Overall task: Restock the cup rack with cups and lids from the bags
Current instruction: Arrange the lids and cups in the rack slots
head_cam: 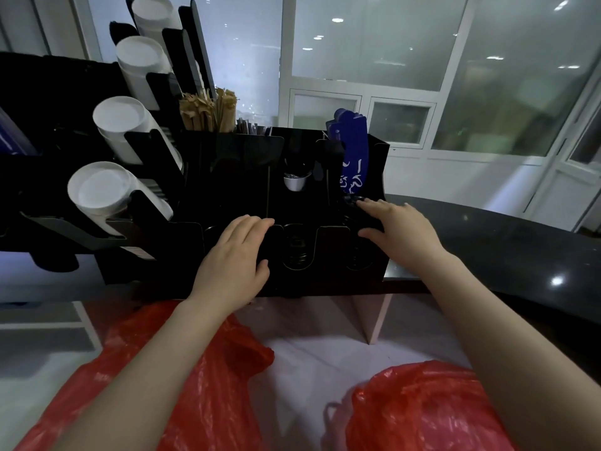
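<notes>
A black cup rack [227, 177] stands on the counter edge. Several stacks of white cups [107, 193] lie slanted in its left slots. Black lids [296, 252] fill the front middle slot, and more black lids [357, 255] sit in the front right slot. My left hand [234, 258] rests flat on the rack's front, fingers straight. My right hand [396, 229] lies over the right slot, its fingertips touching the top black lid there; a firm grip does not show. Two red plastic bags, one at the left [208, 369] and one at the right [422, 408], lie below.
Wooden stirrers [208, 109] and dark straws [250, 125] stand at the rack's back. Blue sleeves [353, 151] stick up in the right rear slot, a small white cup [294, 182] sits in the middle one. The dark counter [487, 242] curves right; windows behind.
</notes>
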Available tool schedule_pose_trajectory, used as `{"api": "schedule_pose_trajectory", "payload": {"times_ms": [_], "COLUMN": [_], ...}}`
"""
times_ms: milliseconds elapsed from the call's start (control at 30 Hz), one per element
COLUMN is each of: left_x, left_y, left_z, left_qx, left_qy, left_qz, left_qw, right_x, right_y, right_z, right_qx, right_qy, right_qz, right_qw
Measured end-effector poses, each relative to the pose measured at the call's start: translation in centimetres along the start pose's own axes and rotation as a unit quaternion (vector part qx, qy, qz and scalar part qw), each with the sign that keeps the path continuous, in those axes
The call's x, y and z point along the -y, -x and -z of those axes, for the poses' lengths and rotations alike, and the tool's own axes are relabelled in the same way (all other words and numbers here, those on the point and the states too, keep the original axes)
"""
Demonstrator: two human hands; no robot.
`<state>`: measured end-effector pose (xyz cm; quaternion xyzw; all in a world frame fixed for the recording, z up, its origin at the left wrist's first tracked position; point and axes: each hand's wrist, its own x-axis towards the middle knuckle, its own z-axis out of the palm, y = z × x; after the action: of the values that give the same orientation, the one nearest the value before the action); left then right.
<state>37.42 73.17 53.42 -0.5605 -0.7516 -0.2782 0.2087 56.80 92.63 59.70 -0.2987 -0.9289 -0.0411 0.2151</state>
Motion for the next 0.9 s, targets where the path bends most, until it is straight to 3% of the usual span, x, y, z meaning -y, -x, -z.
{"api": "schedule_pose_trajectory", "payload": {"times_ms": [267,467,600,900], "left_x": [-0.3,-0.6,-0.4,5.5], "left_y": [0.2,1.0,3.7,10.8], "left_z": [0.3,1.9,4.0,8.9], "left_qx": [0.009,0.076,0.026,-0.07], "left_qy": [-0.001,-0.061,-0.08,-0.061], "left_qz": [0.004,0.007,-0.002,0.039], "left_qw": [1.0,0.995,0.996,0.995], "right_x": [0.5,2.5,5.4,18.1], "right_y": [0.5,1.0,1.4,2.7], "right_z": [0.7,0.9,0.7,-0.5], "right_qx": [-0.129,-0.134,-0.131,-0.116], "right_qy": [-0.179,-0.265,-0.331,-0.454], "right_qz": [-0.035,-0.017,0.01,0.168], "right_qw": [0.975,0.955,0.935,0.867]}}
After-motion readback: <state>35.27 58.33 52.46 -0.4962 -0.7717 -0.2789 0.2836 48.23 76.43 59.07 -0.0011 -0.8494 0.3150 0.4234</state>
